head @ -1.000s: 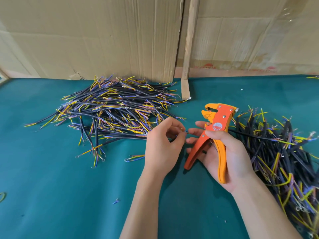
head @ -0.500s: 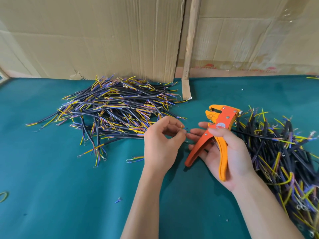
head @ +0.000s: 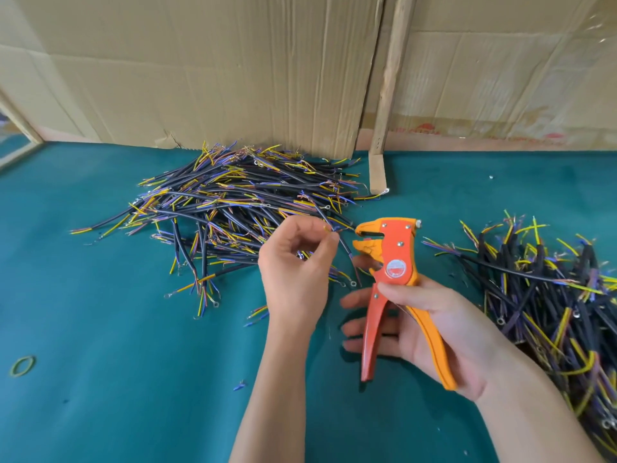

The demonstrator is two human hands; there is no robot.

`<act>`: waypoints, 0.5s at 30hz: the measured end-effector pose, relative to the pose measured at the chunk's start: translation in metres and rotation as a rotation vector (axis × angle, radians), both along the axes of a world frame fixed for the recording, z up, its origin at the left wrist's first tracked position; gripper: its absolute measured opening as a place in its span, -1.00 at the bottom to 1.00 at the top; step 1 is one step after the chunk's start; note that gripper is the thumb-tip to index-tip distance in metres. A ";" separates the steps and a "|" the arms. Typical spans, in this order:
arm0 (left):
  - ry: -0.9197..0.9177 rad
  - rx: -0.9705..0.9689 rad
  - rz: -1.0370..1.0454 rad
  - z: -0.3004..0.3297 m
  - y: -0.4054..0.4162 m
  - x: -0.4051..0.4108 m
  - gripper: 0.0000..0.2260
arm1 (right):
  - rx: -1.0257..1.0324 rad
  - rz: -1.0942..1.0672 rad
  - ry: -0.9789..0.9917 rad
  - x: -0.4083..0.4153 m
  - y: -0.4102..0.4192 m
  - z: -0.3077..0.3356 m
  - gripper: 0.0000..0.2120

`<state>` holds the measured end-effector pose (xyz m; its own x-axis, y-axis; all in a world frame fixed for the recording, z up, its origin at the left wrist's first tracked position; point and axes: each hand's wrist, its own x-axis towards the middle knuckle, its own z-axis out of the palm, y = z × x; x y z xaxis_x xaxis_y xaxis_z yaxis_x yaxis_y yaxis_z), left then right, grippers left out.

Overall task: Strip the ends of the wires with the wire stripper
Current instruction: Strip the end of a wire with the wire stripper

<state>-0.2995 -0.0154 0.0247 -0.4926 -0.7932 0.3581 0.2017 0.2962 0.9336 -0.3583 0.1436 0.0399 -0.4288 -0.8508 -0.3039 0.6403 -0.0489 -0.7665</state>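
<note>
Between two wire piles, left hand [head: 293, 272] pinches a wire [head: 335, 230], right hand [head: 430, 325] grips stripper [head: 397, 262].

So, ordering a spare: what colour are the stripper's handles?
One red-orange, one yellow-orange on the wire stripper; head view.

- Wire [head: 337, 230] pinched by left hand [head: 293, 272]: only a short blurred stretch shows past the fingertips; whether its tip sits inside the stripper [head: 394, 262] mouth, cannot tell.
- Rest of that wire below the pinch: lost behind the left hand and against the left pile [head: 233, 208].
- Right hand [head: 434, 329]: palm covered by the stripper handles; fingers show only as tips left of the red handle.
- Round label on the stripper head: print too small to read.
- Right pile [head: 547, 295], outward of the right grip: cut off by the right and bottom edges.
- Both forearms run off the bottom edge.
- Cardboard [head: 200, 71] lettering, far beyond the grip: blurred.
</note>
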 end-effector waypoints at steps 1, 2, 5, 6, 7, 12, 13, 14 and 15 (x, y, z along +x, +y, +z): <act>-0.003 -0.018 -0.008 0.001 0.000 0.000 -0.84 | 0.009 -0.017 0.018 0.000 -0.002 0.002 -0.62; -0.008 -0.035 -0.017 0.001 0.001 0.001 -0.86 | 0.020 -0.032 0.032 0.001 -0.004 0.003 -0.61; -0.037 -0.077 -0.048 0.003 0.003 0.001 -0.87 | 0.042 -0.029 0.052 0.001 -0.004 0.004 -0.58; -0.051 -0.091 -0.057 0.003 0.004 0.001 -0.86 | 0.039 -0.019 0.056 0.002 -0.003 0.003 -0.56; -0.068 -0.107 -0.063 0.004 0.005 0.001 -0.86 | 0.035 -0.012 0.060 0.002 -0.001 0.002 -0.54; -0.121 -0.162 -0.064 0.005 0.006 0.001 -0.84 | 0.003 -0.036 0.070 0.002 0.000 0.004 -0.67; -0.124 -0.165 -0.065 0.005 0.006 0.001 -0.84 | 0.006 -0.038 0.072 0.002 0.000 0.004 -0.69; -0.128 -0.166 -0.068 0.005 0.006 0.001 -0.84 | 0.013 -0.038 0.076 0.002 0.000 0.004 -0.69; -0.134 -0.168 -0.072 0.005 0.006 0.002 -0.84 | 0.024 -0.035 0.082 0.003 0.000 0.005 -0.68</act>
